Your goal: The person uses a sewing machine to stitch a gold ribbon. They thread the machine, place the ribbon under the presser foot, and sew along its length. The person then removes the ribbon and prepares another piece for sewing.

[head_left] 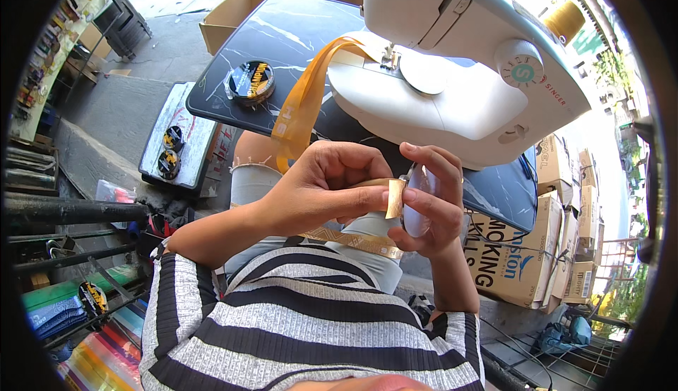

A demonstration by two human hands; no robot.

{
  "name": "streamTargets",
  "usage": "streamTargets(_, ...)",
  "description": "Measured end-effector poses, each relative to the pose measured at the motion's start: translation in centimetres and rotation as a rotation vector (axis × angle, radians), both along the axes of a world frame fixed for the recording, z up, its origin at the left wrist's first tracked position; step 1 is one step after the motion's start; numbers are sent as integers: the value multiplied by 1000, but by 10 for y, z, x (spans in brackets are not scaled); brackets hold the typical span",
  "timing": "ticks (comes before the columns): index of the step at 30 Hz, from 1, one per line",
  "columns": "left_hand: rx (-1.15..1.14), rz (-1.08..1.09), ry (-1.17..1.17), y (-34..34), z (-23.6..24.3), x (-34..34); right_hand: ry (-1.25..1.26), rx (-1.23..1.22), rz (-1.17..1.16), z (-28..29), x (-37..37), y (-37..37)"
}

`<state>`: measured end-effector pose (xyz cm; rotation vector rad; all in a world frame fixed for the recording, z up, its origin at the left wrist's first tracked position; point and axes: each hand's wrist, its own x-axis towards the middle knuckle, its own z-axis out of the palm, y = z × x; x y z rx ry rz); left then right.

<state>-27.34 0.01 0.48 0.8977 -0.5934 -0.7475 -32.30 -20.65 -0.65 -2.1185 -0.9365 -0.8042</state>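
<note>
In front of my striped top, my left hand [328,182] is closed, pinching a gold ribbon [395,202] whose short end sticks up between thumb and fingers. Close against it, my right hand [441,204] grips a pale, glossy, rounded object [418,211] on edge; its kind cannot be made out. Right fingertips also lie beside the ribbon's end. A patterned gold band [353,240] runs across my lap below the hands. Beyond them, a looped golden-yellow strip [304,108] hangs from the needle area of a white sewing machine [452,101] over the table edge.
The machine stands on a dark marbled table [282,31], with a round black-and-yellow tin [252,82] at its left. Two smaller tins [169,163] sit on a low stand. Cardboard boxes [522,257] are stacked at right, and an open carton [226,16] lies behind. Metal bars [70,211] run at left.
</note>
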Motion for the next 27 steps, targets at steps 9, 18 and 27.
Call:
streamTargets(9, 28, -59, 40, 3, -2, 4, 23, 168, 21, -2, 2, 6)
streamTargets(18, 74, -36, -10, 2, 2, 5, 43, 128, 10, 0, 2, 4)
streamTargets(27, 312, -66, -101, 13, 24, 19, 47, -288, -188, 20, -9, -14)
